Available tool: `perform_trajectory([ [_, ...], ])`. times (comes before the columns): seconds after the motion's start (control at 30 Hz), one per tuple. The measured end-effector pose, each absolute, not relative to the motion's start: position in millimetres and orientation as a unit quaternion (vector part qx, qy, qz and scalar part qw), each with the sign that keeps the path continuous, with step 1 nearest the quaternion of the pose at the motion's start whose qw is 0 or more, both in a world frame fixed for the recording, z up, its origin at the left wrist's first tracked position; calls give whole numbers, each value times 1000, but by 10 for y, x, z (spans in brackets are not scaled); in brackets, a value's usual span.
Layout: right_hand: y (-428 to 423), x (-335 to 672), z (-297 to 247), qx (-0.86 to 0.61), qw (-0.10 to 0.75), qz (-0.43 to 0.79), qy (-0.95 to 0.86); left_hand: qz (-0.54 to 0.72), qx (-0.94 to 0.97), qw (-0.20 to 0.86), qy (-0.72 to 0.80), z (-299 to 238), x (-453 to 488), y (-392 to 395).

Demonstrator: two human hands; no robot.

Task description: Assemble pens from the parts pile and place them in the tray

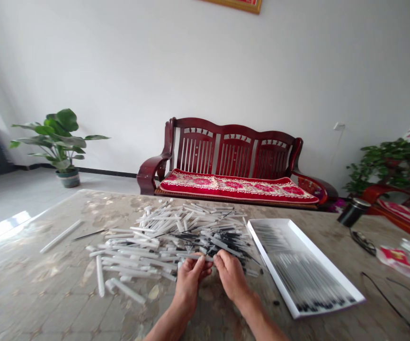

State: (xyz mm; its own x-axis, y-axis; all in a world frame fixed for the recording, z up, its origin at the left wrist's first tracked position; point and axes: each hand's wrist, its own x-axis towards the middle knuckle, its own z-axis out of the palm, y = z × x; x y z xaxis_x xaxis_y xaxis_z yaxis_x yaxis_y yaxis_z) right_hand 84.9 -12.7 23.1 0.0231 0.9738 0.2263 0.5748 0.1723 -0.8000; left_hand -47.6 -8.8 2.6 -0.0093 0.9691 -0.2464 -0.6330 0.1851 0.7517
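Note:
Close to the near edge of a pile of pale pen barrels [130, 253], my left hand [190, 277] is closed around a slim whitish pen [208, 258]. My right hand [230, 272] pinches the pen's right end, its fingertips close to the left ones. What exactly lies under the right fingertips is hidden. Black pen caps and thin dark refills [226, 239] are heaped just beyond both hands. To the right, a white shallow box [299, 303] holds rows of clear pens with black ends.
A loose barrel [61, 236] and a thin dark refill [87, 234] lie at the left of the table [49, 293]. At right are a black cup [353, 212], eyeglasses [386, 303] and a plastic bag [400, 260]. A wooden bench [233, 151] stands behind the table.

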Motion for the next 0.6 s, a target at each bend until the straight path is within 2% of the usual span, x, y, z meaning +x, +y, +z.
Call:
perform_trajectory([
  [0.17,-146,736,188,-612,391,513,-457,601,276,655,365,41,-474,-106],
  [0.3,-134,797,228,-590,355,557,-465,599,274,651,377,34,-480,-92],
  [0.37,-34,970,283,-601,334,501,-526,609,243,647,388,29,-487,-72],
  [0.43,132,1230,355,-655,327,344,-588,621,214,642,395,29,-492,-54],
  [0.47,228,1374,392,-689,297,228,-621,624,203,641,397,31,-493,-47],
  [0.53,414,1641,457,-742,154,30,-652,622,193,646,398,37,-489,-41],
  [0.6,563,1828,493,-742,99,-3,-663,617,187,652,399,46,-478,-41],
])
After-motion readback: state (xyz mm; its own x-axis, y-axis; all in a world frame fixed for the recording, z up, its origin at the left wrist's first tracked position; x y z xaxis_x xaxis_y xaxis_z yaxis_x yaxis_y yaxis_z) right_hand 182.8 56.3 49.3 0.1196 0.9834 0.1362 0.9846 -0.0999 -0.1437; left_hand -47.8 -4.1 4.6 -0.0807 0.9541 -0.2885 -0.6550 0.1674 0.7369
